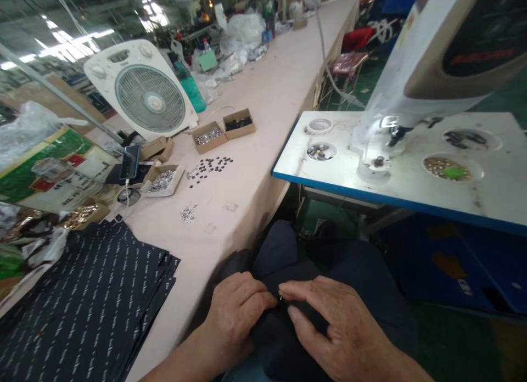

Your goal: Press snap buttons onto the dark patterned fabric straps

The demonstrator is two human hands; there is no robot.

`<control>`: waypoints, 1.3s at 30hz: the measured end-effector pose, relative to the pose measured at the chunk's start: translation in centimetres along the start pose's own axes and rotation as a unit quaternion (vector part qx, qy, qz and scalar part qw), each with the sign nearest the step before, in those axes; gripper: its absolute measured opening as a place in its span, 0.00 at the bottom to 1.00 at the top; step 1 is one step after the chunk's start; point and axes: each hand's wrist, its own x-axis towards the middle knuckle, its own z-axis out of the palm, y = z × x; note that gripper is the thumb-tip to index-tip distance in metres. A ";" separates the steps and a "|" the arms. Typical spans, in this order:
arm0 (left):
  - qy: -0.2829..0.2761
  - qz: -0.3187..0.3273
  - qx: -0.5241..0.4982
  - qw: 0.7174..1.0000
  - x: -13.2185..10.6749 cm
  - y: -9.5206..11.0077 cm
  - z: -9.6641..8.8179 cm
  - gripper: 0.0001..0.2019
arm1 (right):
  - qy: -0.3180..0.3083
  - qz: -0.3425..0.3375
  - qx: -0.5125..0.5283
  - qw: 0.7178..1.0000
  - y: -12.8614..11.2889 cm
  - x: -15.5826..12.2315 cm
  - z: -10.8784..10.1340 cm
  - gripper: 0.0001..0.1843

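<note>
My left hand (239, 310) is closed in a pinch on dark cloth (274, 338) that lies over my lap. A tiny shiny metal piece (280, 298) shows on the cloth, right beside the left fingertips; its exact kind is too small to tell. My right hand (333, 321) is just to the right of it, thumb and forefinger parted around that spot. The forefinger tip is close to the metal piece; whether it touches cannot be seen. The right hand's other fingers are mostly hidden.
Left, a pile of printed black fabric (94, 299) lies on the cloth-covered table (247, 190). Small boxes (162, 180) of metal parts, loose black discs (209, 168), a phone (129, 163) and a fan (144, 91) stand beyond. A white machine (411, 69) rises over a blue-edged worktop (395, 190) at right.
</note>
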 end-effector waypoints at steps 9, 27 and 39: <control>-0.065 -0.189 -0.081 0.976 0.9 0.1 0.3 0.09 | -0.098 0.014 -0.062 0.993 -0.5 -0.4 0.5 0.46; -0.291 -0.418 -0.344 0.789 2.7 -2.8 -1.0 0.15 | -0.234 0.240 0.285 0.898 2.6 2.9 0.4 0.27; -0.178 -0.530 -0.562 0.609 1.2 -3.1 0.6 0.21 | -0.228 0.241 0.257 0.908 4.3 4.7 -0.3 0.10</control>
